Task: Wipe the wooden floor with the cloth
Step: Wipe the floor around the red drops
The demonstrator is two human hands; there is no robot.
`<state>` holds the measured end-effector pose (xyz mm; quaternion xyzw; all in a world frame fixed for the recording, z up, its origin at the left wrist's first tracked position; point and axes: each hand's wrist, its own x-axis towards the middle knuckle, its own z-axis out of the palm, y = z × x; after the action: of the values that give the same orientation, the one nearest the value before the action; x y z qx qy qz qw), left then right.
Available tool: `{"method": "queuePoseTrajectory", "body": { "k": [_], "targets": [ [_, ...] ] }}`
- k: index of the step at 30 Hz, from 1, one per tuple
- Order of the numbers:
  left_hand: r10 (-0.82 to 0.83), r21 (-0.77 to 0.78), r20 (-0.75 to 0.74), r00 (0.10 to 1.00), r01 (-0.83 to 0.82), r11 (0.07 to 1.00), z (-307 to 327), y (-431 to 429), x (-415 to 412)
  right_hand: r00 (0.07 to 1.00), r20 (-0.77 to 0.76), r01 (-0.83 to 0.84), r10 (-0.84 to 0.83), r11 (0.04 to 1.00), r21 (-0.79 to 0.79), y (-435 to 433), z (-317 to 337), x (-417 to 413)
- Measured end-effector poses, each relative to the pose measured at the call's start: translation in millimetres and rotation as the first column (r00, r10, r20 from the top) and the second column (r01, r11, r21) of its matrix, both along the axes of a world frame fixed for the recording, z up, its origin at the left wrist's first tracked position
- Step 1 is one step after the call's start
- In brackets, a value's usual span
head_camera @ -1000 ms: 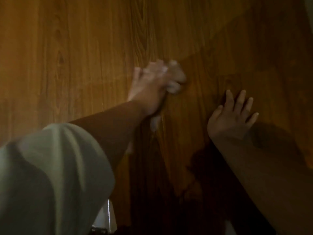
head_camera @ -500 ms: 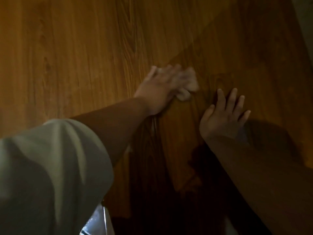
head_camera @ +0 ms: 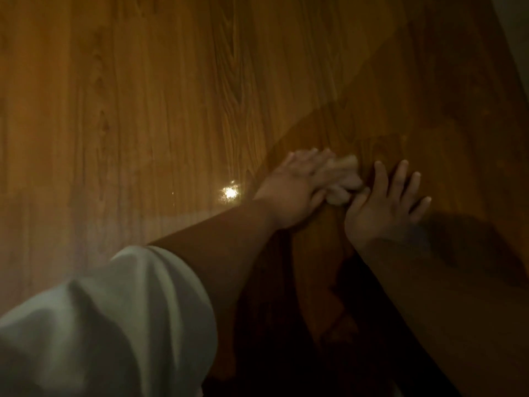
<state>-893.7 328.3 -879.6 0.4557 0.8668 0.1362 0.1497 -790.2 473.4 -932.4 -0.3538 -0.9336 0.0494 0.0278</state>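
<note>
The wooden floor (head_camera: 171, 110) fills the view, brightly lit on the left and in shadow on the right. My left hand (head_camera: 297, 184) reaches across the floor and holds a small, crumpled pale cloth (head_camera: 343, 190) down on the boards; the fingers lie over it and the thumb is tucked against it. The hand and cloth are blurred. My right hand (head_camera: 383, 204) lies flat on the floor just right of the cloth, fingers spread. The cloth almost touches its thumb.
A bright glint of light (head_camera: 230, 192) reflects off the boards just left of my left wrist. My pale sleeve (head_camera: 114, 325) fills the lower left. A grey wall edge (head_camera: 515, 30) borders the floor at the top right.
My left hand has swept the cloth to the right, up to my right hand's thumb. The right hand has stayed planted. The view has shifted and the glint has appeared.
</note>
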Motion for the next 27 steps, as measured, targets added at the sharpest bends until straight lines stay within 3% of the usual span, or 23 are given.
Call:
{"method": "queuePoseTrajectory", "body": {
  "k": [1,3,5,6,8,9,10,11,12,16,18,19,20,21,22,24,25,27],
  "targets": [
    [0.057,0.040,0.012,0.998,-0.058,0.998,-0.1,-14.4,-6.3,1.000,0.018,-0.004,0.004,1.000,-0.016,-0.2,2.4,-0.3],
    [0.316,-0.048,-0.008,0.949,-0.316,0.948,2.2,-58.8,-22.4,0.999,0.036,-0.001,0.003,0.999,-0.054,-1.7,7.8,0.2],
    [0.613,-0.149,-0.103,0.784,-0.621,0.769,5.3,-116.7,-30.6,0.999,0.046,0.003,0.002,0.994,-0.113,-3.5,14.9,-0.6],
    [0.748,-0.183,-0.134,0.650,-0.758,0.626,7.4,-142.0,-31.8,0.998,0.056,0.009,-0.001,0.991,-0.135,-4.6,19.2,-0.7],
    [0.964,-0.196,-0.085,0.253,-0.953,0.232,12.4,-181.5,-25.7,0.996,0.092,0.015,0.001,0.985,-0.173,-3.6,27.4,-1.3],
    [0.998,-0.195,-0.050,0.044,-0.980,0.033,13.2,-196.7,-17.6,0.994,0.113,0.011,0.012,0.979,-0.206,-2.7,32.0,-1.5],
    [0.997,-0.205,-0.031,-0.074,-0.976,-0.079,14.1,-205.1,-5.0,0.991,0.131,0.010,0.023,0.970,-0.244,-1.2,36.4,-1.9],
    [0.995,-0.210,-0.063,-0.079,-0.973,-0.091,12.4,-208.6,11.3,0.989,0.147,0.013,0.030,0.959,-0.283,-0.3,41.6,-2.0],
    [0.996,-0.218,-0.091,-0.002,-0.976,-0.022,10.9,-206.4,30.6,0.987,0.158,0.022,0.029,0.948,-0.317,0.0,46.4,-2.5],
    [0.858,-0.193,-0.056,0.511,-0.848,0.493,3.5,-176.4,102.8,0.973,0.221,0.029,0.061,0.924,-0.382,-13.8,60.9,1.6],
    [0.587,-0.213,-0.044,0.808,-0.582,0.785,3.8,-159.7,127.4,0.954,0.274,-0.009,0.122,0.924,-0.383,-27.5,63.7,11.9],
    [0.366,-0.217,-0.040,0.930,-0.365,0.905,5.4,-154.9,135.7,0.944,0.291,-0.033,0.155,0.923,-0.383,-34.3,63.7,16.7],
    [0.137,-0.240,-0.032,0.990,-0.140,0.960,7.5,-157.5,141.6,0.935,0.303,-0.057,0.183,0.923,-0.381,-42.1,63.8,21.8],
    [-0.015,-0.240,-0.037,0.999,0.006,0.971,8.0,-165.2,142.6,0.927,0.313,-0.074,0.205,0.921,-0.383,-48.2,64.2,25.9],
    [-0.041,-0.231,-0.055,0.998,0.027,0.973,8.5,-180.0,141.6,0.919,0.323,-0.090,0.227,0.917,-0.387,-54.6,64.9,30.3],
    [0.230,-0.275,-0.077,0.970,-0.243,0.930,9.7,-220.8,136.8,0.903,0.338,-0.118,0.265,0.910,-0.398,-62.1,66.3,38.5],
    [0.428,-0.336,-0.115,0.896,-0.441,0.832,11.1,-246.7,136.5,0.896,0.342,-0.131,0.283,0.905,-0.405,-65.0,66.9,43.6],
    [0.770,-0.427,-0.145,0.621,-0.741,0.518,20.2,-288.4,134.0,0.887,0.339,-0.156,0.313,0.894,-0.420,-68.7,67.7,53.7]
  ]
}}
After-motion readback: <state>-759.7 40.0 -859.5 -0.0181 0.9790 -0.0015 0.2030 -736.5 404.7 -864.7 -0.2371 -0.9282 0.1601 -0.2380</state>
